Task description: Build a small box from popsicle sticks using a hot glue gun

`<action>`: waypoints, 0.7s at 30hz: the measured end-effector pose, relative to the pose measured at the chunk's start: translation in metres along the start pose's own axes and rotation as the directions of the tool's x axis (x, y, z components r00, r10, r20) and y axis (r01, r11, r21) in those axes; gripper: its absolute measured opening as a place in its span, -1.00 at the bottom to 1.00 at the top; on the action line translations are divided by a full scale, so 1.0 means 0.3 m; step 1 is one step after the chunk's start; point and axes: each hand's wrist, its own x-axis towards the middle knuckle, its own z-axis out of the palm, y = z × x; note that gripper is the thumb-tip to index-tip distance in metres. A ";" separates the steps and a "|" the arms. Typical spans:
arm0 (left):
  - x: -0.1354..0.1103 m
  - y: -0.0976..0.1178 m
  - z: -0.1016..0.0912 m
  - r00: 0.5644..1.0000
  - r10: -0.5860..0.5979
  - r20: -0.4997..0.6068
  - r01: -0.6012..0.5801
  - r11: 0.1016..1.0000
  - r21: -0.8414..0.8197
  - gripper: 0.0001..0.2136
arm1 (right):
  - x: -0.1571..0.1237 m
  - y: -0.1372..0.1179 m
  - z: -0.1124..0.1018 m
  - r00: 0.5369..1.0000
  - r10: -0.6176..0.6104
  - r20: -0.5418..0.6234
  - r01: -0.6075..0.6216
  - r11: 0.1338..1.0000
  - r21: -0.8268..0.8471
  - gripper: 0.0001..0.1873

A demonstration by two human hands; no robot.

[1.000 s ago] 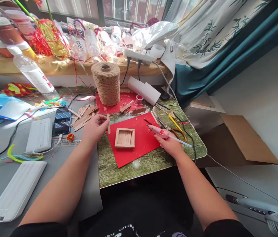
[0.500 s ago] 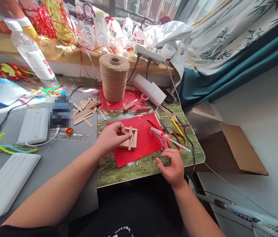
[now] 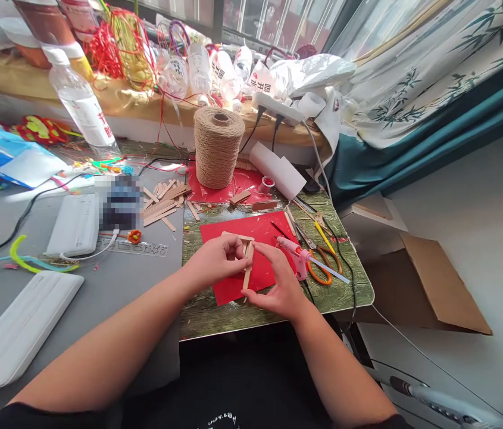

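My left hand (image 3: 218, 262) is closed on a small frame of wooden sticks, of which only the top edge (image 3: 246, 238) shows above my fingers. A loose wooden stick (image 3: 247, 268) stands upright against the frame, and my right hand (image 3: 278, 283) pinches it from the right. Both hands hover over a red sheet (image 3: 251, 253) on the small green table (image 3: 344, 292). A pink glue gun (image 3: 296, 251) lies on the table just right of my right hand.
A spool of twine (image 3: 218, 148) stands behind the red sheet, with loose wooden sticks (image 3: 162, 202) to its left. Orange-handled scissors (image 3: 322, 265), a white paper roll (image 3: 278, 170), a power strip (image 3: 275, 107), bottles and white devices crowd the surfaces. A cardboard box (image 3: 430, 280) lies right.
My right hand has let go of the glue gun, left it on the table and come over to the stick. My left hand brought the stick onto the frame and now holds the frame.
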 end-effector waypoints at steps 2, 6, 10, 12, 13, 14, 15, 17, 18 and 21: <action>0.011 -0.009 -0.024 0.997 0.060 -0.042 -0.053 0.985 0.165 -0.77 | 0.004 0.046 0.011 0.997 0.071 -0.028 -0.069 0.994 0.083 -0.02; 0.053 -0.059 -0.072 0.950 0.300 -0.082 -0.202 0.795 0.572 -0.83 | 0.013 0.139 0.039 0.975 0.219 -0.018 -0.210 0.951 0.226 -0.09; 0.096 -0.133 -0.083 0.966 0.252 -0.049 -0.151 0.711 0.687 -0.71 | 0.012 0.198 0.054 0.964 0.266 0.017 -0.259 0.920 0.294 -0.10; 0.106 -0.157 -0.080 0.977 0.210 -0.042 -0.121 0.703 0.701 -0.67 | 0.010 0.217 0.059 0.966 0.257 0.029 -0.251 0.907 0.338 -0.08; 0.109 -0.164 -0.079 0.979 0.199 -0.036 -0.115 0.696 0.708 -0.66 | 0.010 0.224 0.061 0.968 0.249 0.031 -0.243 0.902 0.358 -0.06; 0.110 -0.168 -0.078 0.981 0.193 -0.030 -0.114 0.690 0.715 -0.66 | 0.010 0.229 0.063 0.970 0.240 0.033 -0.235 0.898 0.371 -0.04; 0.111 -0.169 -0.078 0.982 0.188 -0.026 -0.112 0.684 0.721 -0.65 | 0.010 0.233 0.064 0.972 0.233 0.035 -0.229 0.898 0.376 -0.02; 0.112 -0.168 -0.079 0.984 0.178 -0.021 -0.106 0.673 0.732 -0.65 | 0.010 0.237 0.065 0.974 0.223 0.043 -0.223 0.901 0.371 0.00; 0.112 -0.167 -0.080 0.985 0.173 -0.020 -0.103 0.669 0.736 -0.65 | 0.010 0.238 0.064 0.974 0.221 0.048 -0.223 0.904 0.365 0.00; 0.115 -0.168 -0.081 0.986 0.167 -0.015 -0.101 0.660 0.745 -0.66 | 0.006 0.237 0.061 0.972 0.223 0.068 -0.233 0.910 0.344 0.01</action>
